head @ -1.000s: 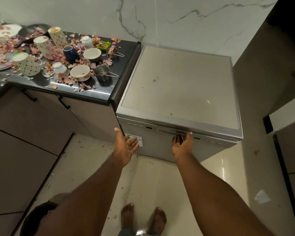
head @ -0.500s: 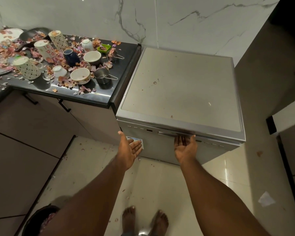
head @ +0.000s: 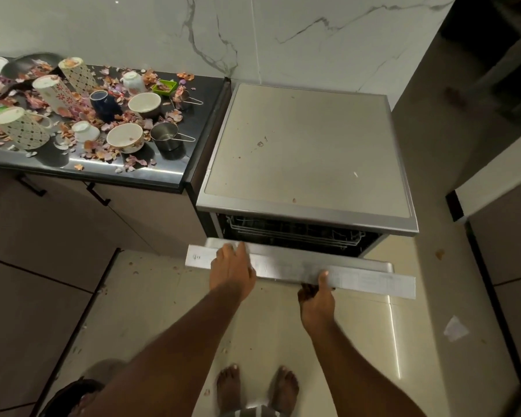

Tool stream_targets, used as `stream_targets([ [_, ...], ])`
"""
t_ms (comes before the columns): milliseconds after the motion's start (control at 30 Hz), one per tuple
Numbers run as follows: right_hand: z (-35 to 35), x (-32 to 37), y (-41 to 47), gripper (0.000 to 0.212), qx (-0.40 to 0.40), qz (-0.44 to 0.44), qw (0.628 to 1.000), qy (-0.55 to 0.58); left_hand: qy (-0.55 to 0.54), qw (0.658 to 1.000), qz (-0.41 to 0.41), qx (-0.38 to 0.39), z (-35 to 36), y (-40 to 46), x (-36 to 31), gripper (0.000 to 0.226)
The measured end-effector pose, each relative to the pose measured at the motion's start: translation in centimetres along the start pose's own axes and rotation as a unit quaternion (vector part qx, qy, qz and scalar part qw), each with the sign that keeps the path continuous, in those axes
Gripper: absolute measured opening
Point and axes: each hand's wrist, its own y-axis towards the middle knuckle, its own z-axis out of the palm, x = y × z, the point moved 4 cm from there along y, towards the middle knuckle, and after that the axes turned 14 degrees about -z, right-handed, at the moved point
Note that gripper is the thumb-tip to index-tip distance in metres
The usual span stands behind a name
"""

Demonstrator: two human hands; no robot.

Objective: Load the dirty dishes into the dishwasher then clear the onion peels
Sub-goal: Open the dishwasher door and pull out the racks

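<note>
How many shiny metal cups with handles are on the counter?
2. One metal cup stands near the counter's front edge beside a white bowl. The other is farther back, by the green dish. Peels might hide more.

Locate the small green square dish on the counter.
The small green square dish sits near the back of the black countertop, toward its right end, among onion peels, between an overturned white cup and a steel measuring cup.

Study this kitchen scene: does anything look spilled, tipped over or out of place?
Yes. Onion peels are strewn across the dark counter among the dishes, and the patterned mugs lie tipped on their sides. Bits also dot the floor.
</note>
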Motion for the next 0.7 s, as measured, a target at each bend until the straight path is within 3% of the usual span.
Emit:
stream_targets([
  [67,-2.5,-0.9,-1.3,0.032,0.011,-0.001,0.998,-0.060,0.069,0.996,0.051,0.008,1.2,-0.7,0.1,0.044],
  [167,-6.0,-1.5,-2.6,0.049,0.014,0.018,0.982,-0.187,0.135,0.982,0.107,0.080,3.6,-1.4,0.4,0.056],
  [267,-7.8,-0.9,-4.9,0.071,0.041,0.016,0.938,-0.344,0.176,0.969,0.112,0.129,4.2,-2.0,0.2,0.067],
  [333,-7.7,0.0,-6.0,0.074,0.073,-0.062,0.895,-0.435,0.207,0.962,0.125,0.128,3.7,-2.3,0.0,0.064],
  [400,-6.8,1.2,-6.6,0.063,0.114,-0.214,0.826,-0.508,0.202,0.961,0.134,0.130,3.2,-2.6,0.2,0.057],
  [500,-4.2,2.4,-6.3,0.029,0.191,-0.410,0.659,-0.601,0.158,0.967,0.147,0.132,3.1,-3.0,0.8,0.056],
  [533,-3.4,2.3,-5.9,0.033,0.221,-0.410,0.613,-0.638,0.153,0.968,0.149,0.131,3.1,-3.1,1.0,0.057],
  [633,-2.5,0.2,-5.3,0.071,0.310,-0.297,0.481,-0.764,0.185,0.960,0.154,0.144,3.3,-3.4,1.5,0.054],
  [700,-3.2,-1.3,-5.9,0.079,0.336,-0.246,0.439,-0.796,0.214,0.949,0.163,0.162,3.5,-3.6,2.0,0.043],
])
